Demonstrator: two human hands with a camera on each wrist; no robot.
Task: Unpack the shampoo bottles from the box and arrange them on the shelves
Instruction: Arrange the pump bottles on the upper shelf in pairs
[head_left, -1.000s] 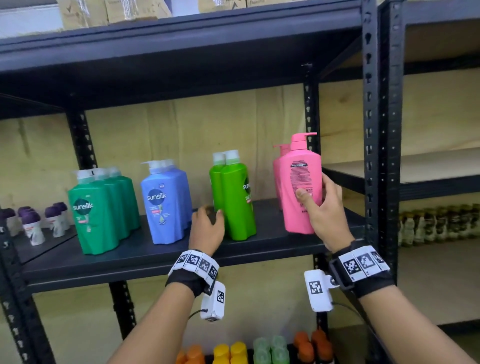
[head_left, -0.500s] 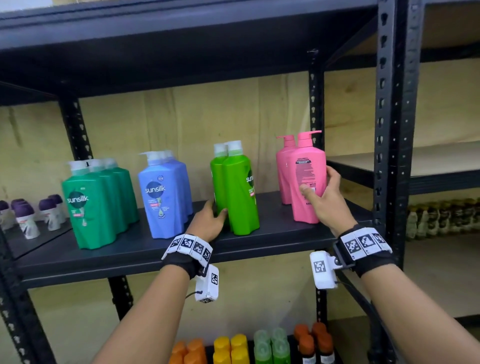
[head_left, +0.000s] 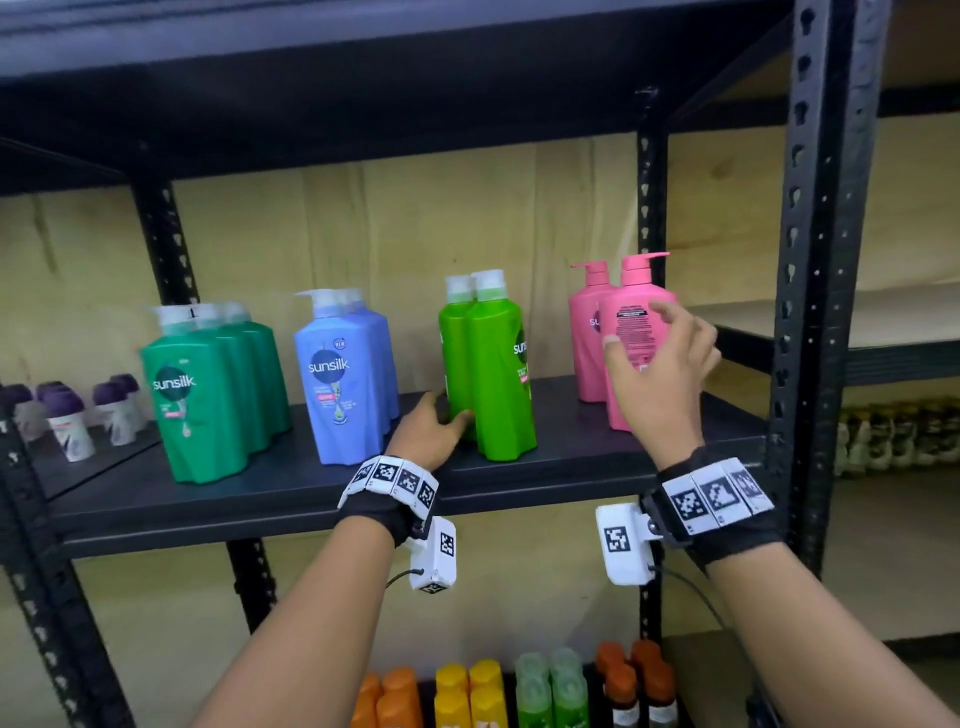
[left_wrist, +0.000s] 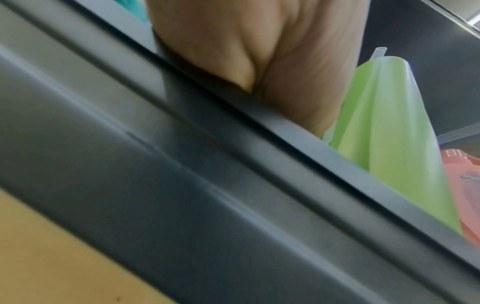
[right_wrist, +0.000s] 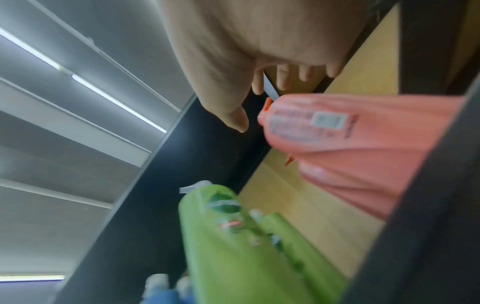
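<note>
**Shelf stocking: pink pump bottle set down, right hand spread beside it**

The front pink plastic pump-top shampoo bottle (head_left: 636, 332) stands upright near the right end of the dark metal shelf board (head_left: 311, 483), with a second pink pump bottle (head_left: 584, 332) just behind and to its left. The right hand (head_left: 662, 374) is in front of the front bottle with thumb and fingers spread and only slightly bent; the right wrist view shows a gap between the thumb and the bottle, so it holds nothing. The left hand (head_left: 431, 431) rests on the shelf board with its thumb against the base of the rear one of the two bright green flip-cap bottles (head_left: 491, 364); its fingers are hidden, so whether it grips cannot be told. Further left stand blue pump bottles (head_left: 345, 379) and dark green pump bottles (head_left: 208, 395).

Handling, as judged: the bottle looks full and fairly heavy, its glossy wall stiff but slippery. Grasp across the broad body at label height (not by the pump head, which may turn or press down). The box is not in view.
</note>
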